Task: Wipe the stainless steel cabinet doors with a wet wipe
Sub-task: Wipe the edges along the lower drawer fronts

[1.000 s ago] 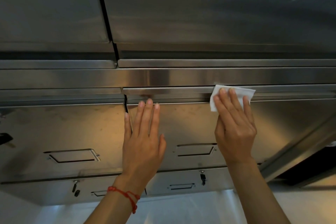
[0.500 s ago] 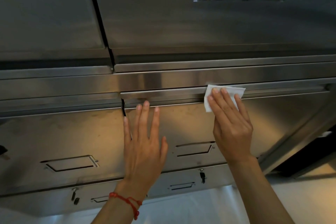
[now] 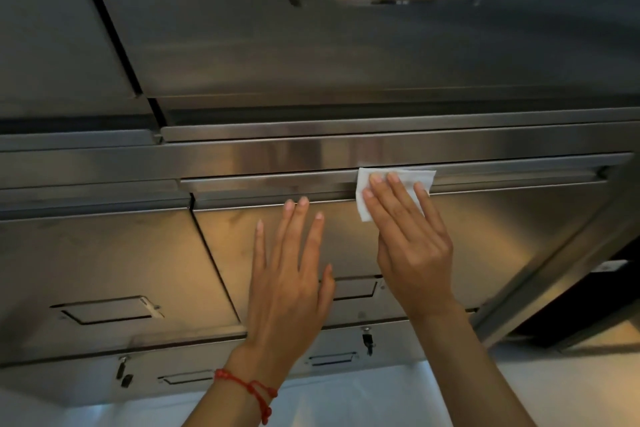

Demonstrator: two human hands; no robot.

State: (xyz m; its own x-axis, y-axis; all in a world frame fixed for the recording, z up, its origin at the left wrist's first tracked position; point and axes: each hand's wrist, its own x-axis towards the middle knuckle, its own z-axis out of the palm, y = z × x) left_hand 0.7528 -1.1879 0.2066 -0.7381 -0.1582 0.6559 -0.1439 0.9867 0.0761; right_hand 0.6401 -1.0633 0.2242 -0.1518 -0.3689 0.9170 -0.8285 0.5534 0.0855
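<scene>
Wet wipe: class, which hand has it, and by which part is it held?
The right hand presses the wet wipe flat against the cabinet door with straight fingers across its middle; the left hand holds nothing.

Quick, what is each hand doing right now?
Left hand: open, flat on the cabinet door, holding nothing.
Right hand: open, straight fingers pressing the wet wipe against the door.

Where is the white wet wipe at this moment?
In the head view, the wet wipe lies right of centre, pressed by the right hand on the upper edge of the lower right cabinet door.
</scene>
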